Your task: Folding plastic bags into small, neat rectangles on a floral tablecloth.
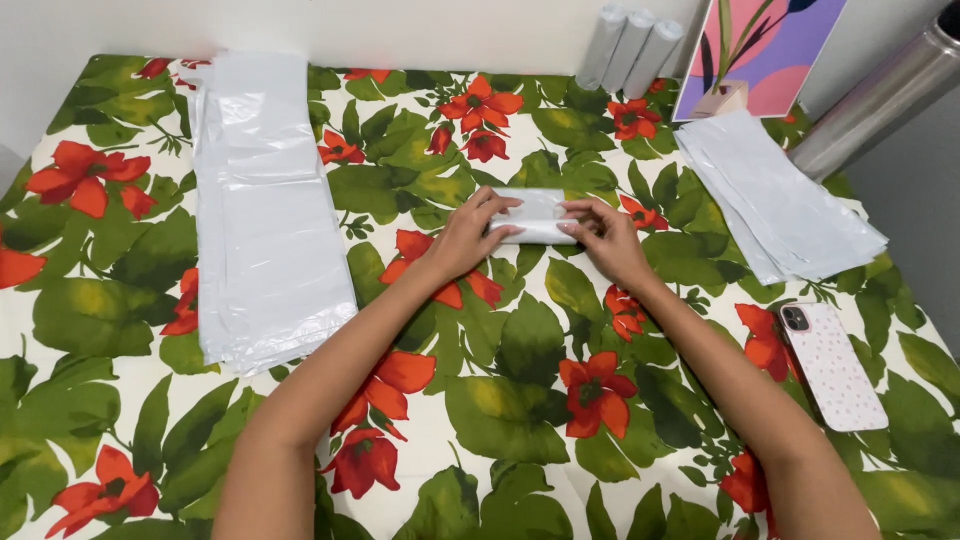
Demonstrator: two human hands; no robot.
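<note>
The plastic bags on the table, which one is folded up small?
The folded bag at the table's middle, pinched between the left hand and right hand. The left stack and right stack lie flat and untouched.

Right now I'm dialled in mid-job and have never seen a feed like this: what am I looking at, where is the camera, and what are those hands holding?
There is no machine here: these are a person's two bare hands. The single picture comes from a camera worn on the head, looking down at a table covered by a cloth printed with red flowers and green leaves. The left hand and right hand together press a small folded white plastic bag between the fingertips; each grip is closed on one end. To the left lies a tall stack of flat white plastic bags; to the right, a smaller pile of folded bags. A phone in a pale dotted case lies near the right forearm. Three grey rolls stand at the back.
</note>
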